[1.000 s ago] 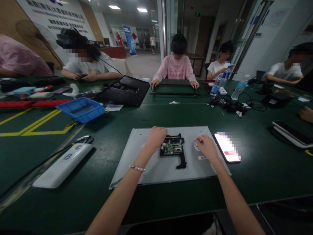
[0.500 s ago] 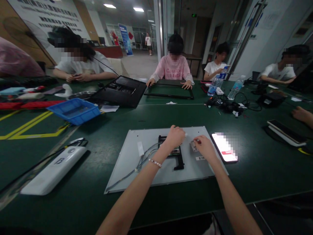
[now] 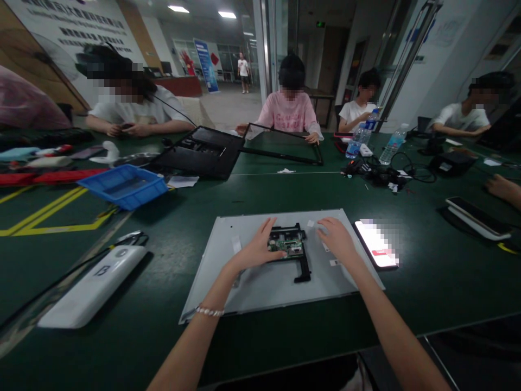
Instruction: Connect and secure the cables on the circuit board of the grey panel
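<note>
Okay, so both hands look loose here. The left hand (image 3: pixel 258 248) has its thumb and fingers spread wide around the left part of a green circuit board (image 3: pixel 292 248) in a black bracket (image 3: pixel 303 269); the thumb tip is over the board, and I can't tell if it's actually pressing. The right hand (image 3: pixel 338 239) is open too, fingers a bit curled, nothing visible in it, near a small white scrap (image 3: pixel 310 223).

Board and bracket sit around the middle of a pale grey panel (image 3: pixel 264 290), lying flat on a dark green table (image 3: pixel 228 195). Both forearms reach in from the near edge, angled toward each other, palms mostly down, with a beaded bracelet (image 3: pixel 209 311) on the left wrist.

Just right of the panel there's a lit phone (image 3: pixel 376 244); off to the left, a white power bank (image 3: pixel 93 285) and, farther back, a blue tray (image 3: pixel 140 200). Across the table a person in pink (image 3: pixel 290 113) has hands on a thin black frame (image 3: pixel 285 155), beside a big black casing (image 3: pixel 201 152). Bottles and tangled cables (image 3: pixel 374 171) are over to the right.

Room's kinda dim, with ceiling lights, a blue banner (image 3: pixel 207 65) and a reddish desk (image 3: pixel 181 86) way back.
</note>
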Demonstrator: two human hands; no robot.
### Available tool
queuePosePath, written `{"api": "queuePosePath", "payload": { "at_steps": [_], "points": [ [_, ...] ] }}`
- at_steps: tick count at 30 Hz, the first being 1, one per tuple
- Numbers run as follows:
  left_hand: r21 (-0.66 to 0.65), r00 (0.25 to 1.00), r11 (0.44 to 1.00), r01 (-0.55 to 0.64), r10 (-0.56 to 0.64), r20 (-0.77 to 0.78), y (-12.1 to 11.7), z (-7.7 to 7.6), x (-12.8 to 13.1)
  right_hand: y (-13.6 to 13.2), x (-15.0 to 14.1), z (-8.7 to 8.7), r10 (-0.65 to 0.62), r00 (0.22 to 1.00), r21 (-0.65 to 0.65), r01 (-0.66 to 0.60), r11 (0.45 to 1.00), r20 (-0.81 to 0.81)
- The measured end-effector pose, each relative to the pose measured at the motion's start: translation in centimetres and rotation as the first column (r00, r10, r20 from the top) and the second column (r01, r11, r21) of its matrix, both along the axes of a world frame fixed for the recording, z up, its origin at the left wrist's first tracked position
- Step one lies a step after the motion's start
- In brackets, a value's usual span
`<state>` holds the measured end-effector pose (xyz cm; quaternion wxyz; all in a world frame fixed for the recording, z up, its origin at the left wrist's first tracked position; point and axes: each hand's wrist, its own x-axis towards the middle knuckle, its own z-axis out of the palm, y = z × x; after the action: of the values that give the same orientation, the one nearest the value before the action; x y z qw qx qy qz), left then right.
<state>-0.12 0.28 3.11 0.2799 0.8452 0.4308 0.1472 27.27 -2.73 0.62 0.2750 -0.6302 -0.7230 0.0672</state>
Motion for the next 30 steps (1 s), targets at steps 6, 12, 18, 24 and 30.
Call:
{"api": "queuePosePath", "payload": {
  "at_steps": [6,12,18,24,30],
  "points": [
    [-0.004,0.999,1.000,-0.002,0.002,0.033,-0.4,-1.1,-0.2,1.7,-2.0,1.1,0.074,0.978,-0.085,-0.058,0.995,0.196],
    [-0.015,0.998,1.000,-0.020,0.021,0.063,-0.3,-1.7,-0.3,2.0,-2.2,1.2,0.052,0.965,-0.097,-0.028,0.995,0.258],
    [-0.023,0.998,0.999,-0.029,0.031,0.063,-0.5,-1.5,-0.1,3.1,-3.6,1.9,0.063,0.992,0.030,-0.067,0.997,0.109],
    [0.001,0.996,1.000,-0.029,0.029,0.079,-0.5,-1.8,-0.2,3.9,-6.3,1.2,0.232,0.965,-0.036,-0.229,0.973,0.126],
    [-0.024,0.996,0.999,-0.034,0.036,0.076,-0.6,-1.7,-0.2,4.1,-6.4,-0.3,0.246,0.968,-0.042,-0.244,0.969,0.053]
  ]
}}
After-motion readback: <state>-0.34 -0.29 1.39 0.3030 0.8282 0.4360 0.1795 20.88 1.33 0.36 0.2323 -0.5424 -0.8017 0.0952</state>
